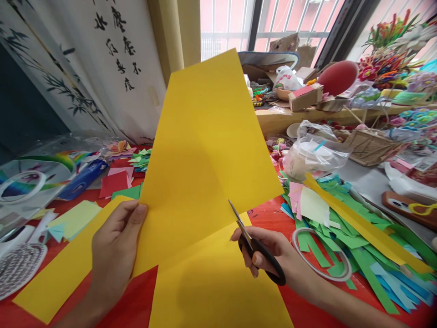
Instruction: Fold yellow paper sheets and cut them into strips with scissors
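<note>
Left hand (114, 246): thumb and fingers pinched together on the left edge of the raised yellow sheet (205, 150).
Right hand (269, 246): fingers curled around the black handles of the scissors (257, 255); the blades point away from the fingers and up across the sheet's face. Whether they touch it I cannot tell.
Yellow sheet: held up at a tilt, rising from the left fingertips and spreading beyond those of the right hand.
Second yellow sheet (211, 291): below and between the two hands, on the red cover (256, 223).
Yellow strip (58, 282): left of the left fingers, running behind that hand.
Tape roll (347, 269): right of the right fingers, a ring with green paper strips showing through it.
Green strips (362, 243): a loose pile past the roll, mixed with blue pieces.
Clear bag (297, 168): beyond the right fingers, with a white lidded tub (314, 152) in it.
Woven basket (372, 146): farther to the right of the fingers; its contents are hard to make out.
Cardboard box (305, 98): well past the right fingers, pink on top, beside a red ball (337, 78).
Hairbrush (22, 264): far left of the left fingers.
</note>
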`<state>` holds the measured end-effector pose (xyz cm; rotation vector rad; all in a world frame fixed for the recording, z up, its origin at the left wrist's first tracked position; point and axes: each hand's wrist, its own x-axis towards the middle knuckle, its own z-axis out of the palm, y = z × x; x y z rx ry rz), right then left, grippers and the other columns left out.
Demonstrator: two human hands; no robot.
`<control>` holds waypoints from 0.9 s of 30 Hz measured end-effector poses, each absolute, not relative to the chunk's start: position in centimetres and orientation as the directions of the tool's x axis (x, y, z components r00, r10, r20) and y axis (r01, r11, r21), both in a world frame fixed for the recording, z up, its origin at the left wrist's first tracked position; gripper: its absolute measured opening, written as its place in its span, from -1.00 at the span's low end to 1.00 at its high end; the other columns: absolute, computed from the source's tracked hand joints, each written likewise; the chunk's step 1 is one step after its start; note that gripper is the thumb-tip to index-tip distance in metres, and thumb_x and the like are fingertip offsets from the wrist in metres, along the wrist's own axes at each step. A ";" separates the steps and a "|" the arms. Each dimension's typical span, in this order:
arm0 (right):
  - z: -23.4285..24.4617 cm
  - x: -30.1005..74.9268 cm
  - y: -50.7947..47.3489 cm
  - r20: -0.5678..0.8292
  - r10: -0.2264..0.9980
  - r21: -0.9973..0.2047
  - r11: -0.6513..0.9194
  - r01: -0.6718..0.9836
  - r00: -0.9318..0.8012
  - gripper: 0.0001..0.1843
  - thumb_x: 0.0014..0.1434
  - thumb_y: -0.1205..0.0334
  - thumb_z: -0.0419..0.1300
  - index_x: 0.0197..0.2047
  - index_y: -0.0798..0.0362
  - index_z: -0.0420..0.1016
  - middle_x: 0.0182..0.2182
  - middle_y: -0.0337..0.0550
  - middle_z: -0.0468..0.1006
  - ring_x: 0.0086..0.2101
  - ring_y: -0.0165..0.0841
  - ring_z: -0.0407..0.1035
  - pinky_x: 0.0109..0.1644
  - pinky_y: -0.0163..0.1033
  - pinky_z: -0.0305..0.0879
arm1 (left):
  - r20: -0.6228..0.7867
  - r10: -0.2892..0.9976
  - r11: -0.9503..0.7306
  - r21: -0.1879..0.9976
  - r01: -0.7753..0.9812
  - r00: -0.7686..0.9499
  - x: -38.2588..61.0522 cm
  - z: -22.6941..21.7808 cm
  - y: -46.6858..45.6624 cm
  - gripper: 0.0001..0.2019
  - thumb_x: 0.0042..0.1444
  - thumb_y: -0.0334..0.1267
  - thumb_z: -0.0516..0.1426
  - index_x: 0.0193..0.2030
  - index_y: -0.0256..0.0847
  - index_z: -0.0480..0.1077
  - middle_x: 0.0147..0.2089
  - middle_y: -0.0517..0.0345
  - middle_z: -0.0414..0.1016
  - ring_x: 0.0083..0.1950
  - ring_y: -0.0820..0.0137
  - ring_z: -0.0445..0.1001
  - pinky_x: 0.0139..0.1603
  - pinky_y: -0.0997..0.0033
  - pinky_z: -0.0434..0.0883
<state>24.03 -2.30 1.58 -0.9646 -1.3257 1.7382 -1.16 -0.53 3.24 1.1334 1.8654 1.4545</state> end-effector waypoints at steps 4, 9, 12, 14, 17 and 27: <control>1.5 24.0 -2.3 -0.109 0.885 -0.977 -0.180 -0.117 -0.453 -0.45 -0.12 -0.13 0.24 -0.20 0.14 0.34 -0.59 -0.31 0.27 -0.59 -0.53 0.18 -0.49 -0.37 0.13 | 0.068 0.854 0.096 0.954 0.283 -0.516 -1.1 3.1 -0.6 -0.66 -0.12 0.04 0.17 -0.18 0.03 0.38 -0.11 0.28 0.40 -0.34 0.45 0.40 -0.57 0.65 0.36; 1.3 24.0 -2.3 -0.122 0.883 -0.974 -0.195 -0.118 -0.454 -0.51 -0.08 -0.08 0.23 -0.21 0.13 0.33 -0.58 -0.31 0.28 -0.59 -0.54 0.17 -0.51 -0.38 0.12 | 0.061 0.855 0.094 0.958 0.270 -0.515 -1.0 3.0 -0.5 -0.65 -0.14 0.03 0.18 -0.19 0.02 0.39 -0.13 0.28 0.41 -0.38 0.46 0.40 -0.59 0.64 0.34; 1.3 24.0 -2.4 -0.131 0.880 -0.972 -0.205 -0.116 -0.456 -0.52 -0.07 -0.06 0.23 -0.20 0.13 0.32 -0.58 -0.31 0.27 -0.59 -0.54 0.17 -0.51 -0.38 0.13 | 0.066 0.853 0.094 0.956 0.277 -0.517 -1.0 3.0 -0.5 -0.65 -0.14 0.04 0.17 -0.18 0.02 0.39 -0.16 0.28 0.42 -0.38 0.44 0.41 -0.59 0.63 0.34; 1.4 23.9 -2.5 -0.134 0.882 -0.971 -0.208 -0.119 -0.451 -0.49 -0.09 -0.09 0.23 -0.21 0.14 0.33 -0.58 -0.31 0.26 -0.60 -0.54 0.17 -0.51 -0.38 0.13 | 0.067 0.855 0.092 0.956 0.277 -0.515 -1.0 3.0 -0.5 -0.65 -0.13 0.04 0.17 -0.18 0.02 0.39 -0.20 0.28 0.43 -0.38 0.43 0.41 -0.58 0.61 0.35; 1.7 23.9 -2.5 -0.144 0.888 -0.967 -0.220 -0.128 -0.437 -0.43 -0.14 -0.14 0.24 -0.21 0.15 0.33 -0.59 -0.32 0.24 -0.60 -0.53 0.16 -0.51 -0.36 0.12 | 0.050 0.864 0.089 0.964 0.251 -0.501 -0.9 3.2 -0.6 -0.63 -0.14 0.02 0.18 -0.17 -0.01 0.38 -0.23 0.27 0.44 -0.40 0.43 0.41 -0.57 0.60 0.35; 1.4 23.8 -2.5 -0.102 0.885 -0.971 -0.188 -0.149 -0.454 -0.50 -0.08 -0.08 0.22 -0.20 0.14 0.31 -0.57 -0.30 0.26 -0.59 -0.53 0.17 -0.51 -0.37 0.11 | 0.006 0.860 0.129 0.965 0.228 -0.511 -0.3 4.1 -0.8 -0.62 -0.18 0.04 0.20 -0.20 -0.03 0.38 -0.21 0.28 0.43 -0.38 0.43 0.40 -0.55 0.59 0.35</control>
